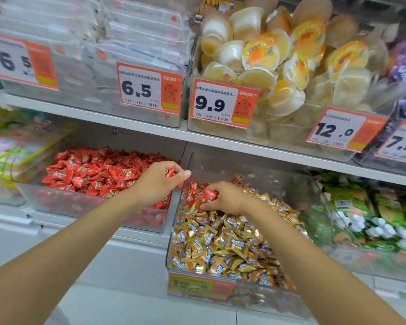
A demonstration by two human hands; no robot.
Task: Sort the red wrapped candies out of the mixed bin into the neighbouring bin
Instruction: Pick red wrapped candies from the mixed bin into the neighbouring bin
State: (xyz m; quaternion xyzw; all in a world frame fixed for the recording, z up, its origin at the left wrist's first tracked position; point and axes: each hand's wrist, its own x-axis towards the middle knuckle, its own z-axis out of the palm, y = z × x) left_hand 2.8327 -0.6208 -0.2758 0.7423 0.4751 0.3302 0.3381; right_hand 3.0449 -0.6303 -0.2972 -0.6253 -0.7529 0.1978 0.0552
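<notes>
View: head
Left hand (pixel 159 181): above the near right corner of the red bin, its fingers curled round a held red candy (pixel 170 172).
Right hand (pixel 225 199): low in the mixed bin, at the far left of the heap, its fingers closed on a second red candy (pixel 209 194).
Mixed bin (pixel 174 233): clear, on the right and reaching nearer than its neighbour. It holds mostly gold candies (pixel 232 245), with a few stray red candies (pixel 192 185) in its far left corner.
Red bin (pixel 92 205): clear, just left of the mixed bin and touching it, filled with a red candy pile (pixel 92 172).
Upper shelf (pixel 127 123): carries a bin of jelly cups (pixel 260 52). Price tags read 6.5 (pixel 148 87), 9.9 (pixel 223 103) and 12.0 (pixel 342 129).
Right of mixed bin: green packets (pixel 361 207).
</notes>
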